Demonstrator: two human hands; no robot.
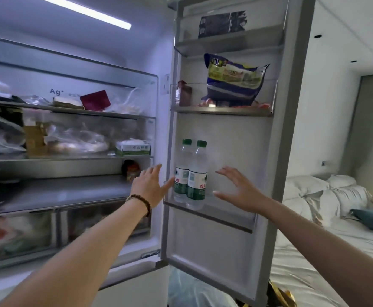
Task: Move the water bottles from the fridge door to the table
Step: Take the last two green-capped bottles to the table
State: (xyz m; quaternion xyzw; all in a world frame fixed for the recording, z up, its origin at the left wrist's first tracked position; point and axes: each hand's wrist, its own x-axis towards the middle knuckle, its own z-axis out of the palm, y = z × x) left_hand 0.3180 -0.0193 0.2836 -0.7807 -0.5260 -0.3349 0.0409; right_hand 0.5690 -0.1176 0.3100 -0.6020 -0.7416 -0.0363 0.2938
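Note:
Two clear water bottles with green caps stand upright side by side in the lowest shelf (225, 214) of the open fridge door: the left bottle (181, 171) and the right bottle (197, 176). My left hand (151, 187), with a bead bracelet on the wrist, is spread open just left of the bottles, its thumb close to or touching the left bottle's label. My right hand (239, 188) is open to the right of the bottles, a short gap away. Neither hand holds anything. No table is in view.
The fridge interior (70, 134) on the left has several shelves packed with bags and boxes. The upper door shelves hold a blue and yellow bag (234, 80) and a dark packet (223, 24). A bed with white bedding (327, 218) lies at the right.

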